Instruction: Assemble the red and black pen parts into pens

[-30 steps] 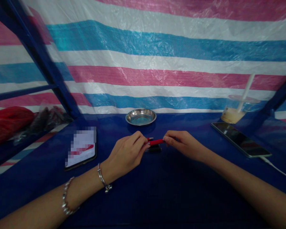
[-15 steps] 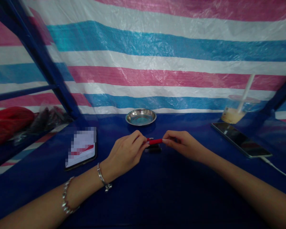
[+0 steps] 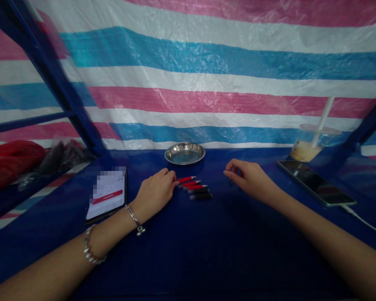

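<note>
Several pens lie side by side on the blue table top: three red pens (image 3: 191,183) and two black pens (image 3: 200,194) nearer me. My left hand (image 3: 156,190) rests on the table, fingers curled, its fingertips closed on the left end of the farthest red pen (image 3: 186,179). My right hand (image 3: 250,178) hovers to the right of the pens, apart from them. Its fingers are curled in a loose pinch, and I cannot make out whether anything is in them.
A small metal dish (image 3: 184,153) stands behind the pens by the striped tarp wall. A phone (image 3: 108,195) lies at the left, another phone (image 3: 316,183) on a cable at the right. A drink cup with a straw (image 3: 311,144) is at the back right. Red and dark bags (image 3: 25,161) are on the left shelf.
Both hands held one red pen between them above the row. Now that pen lies at the far end of the row; my right hand has let go and pulled away to the right.
</note>
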The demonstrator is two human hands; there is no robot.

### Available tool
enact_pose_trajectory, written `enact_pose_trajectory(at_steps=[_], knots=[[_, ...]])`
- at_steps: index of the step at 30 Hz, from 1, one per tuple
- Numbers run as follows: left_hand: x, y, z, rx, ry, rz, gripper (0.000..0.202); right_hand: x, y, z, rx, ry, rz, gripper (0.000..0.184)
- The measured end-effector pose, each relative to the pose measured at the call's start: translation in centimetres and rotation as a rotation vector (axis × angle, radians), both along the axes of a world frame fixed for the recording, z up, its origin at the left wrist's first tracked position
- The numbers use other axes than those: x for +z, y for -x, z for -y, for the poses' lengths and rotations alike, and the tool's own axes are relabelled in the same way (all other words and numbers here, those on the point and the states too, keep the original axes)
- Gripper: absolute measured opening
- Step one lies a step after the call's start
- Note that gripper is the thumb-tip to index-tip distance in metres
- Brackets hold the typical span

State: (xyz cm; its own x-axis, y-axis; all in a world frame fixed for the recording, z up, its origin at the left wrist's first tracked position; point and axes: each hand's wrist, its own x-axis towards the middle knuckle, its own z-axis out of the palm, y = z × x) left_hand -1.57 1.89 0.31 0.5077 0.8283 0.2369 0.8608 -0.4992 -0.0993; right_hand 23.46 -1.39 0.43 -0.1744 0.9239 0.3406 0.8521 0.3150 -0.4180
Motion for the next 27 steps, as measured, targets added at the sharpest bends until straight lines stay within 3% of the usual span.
enact_pose_trajectory(at_steps=[4,8,14,18,27], knots=[[-0.5,0.3,-0.3,-0.020,0.041,-0.011,0.012,0.0,-1.3,-0.7,-0.064,-0.005,0.110,0.016],[-0.6,0.2,-0.3,-0.069,0.036,-0.001,0.013,-0.5,-1.8,-1.0,-0.041,0.039,0.203,0.018],[0.5,-0.7,0.8,-0.084,-0.059,0.053,0.026,-1.7,-1.2,-1.1,-0.080,0.108,0.289,0.015],[0.9,-1.1,1.5,-0.169,-0.045,0.071,0.038,-1.9,-0.9,-1.1,-0.087,0.116,0.276,0.011],[0.8,-1.2,2.2,-0.385,0.038,0.054,0.014,-1.7,-0.8,-1.2,-0.028,-0.031,0.158,0.012]])
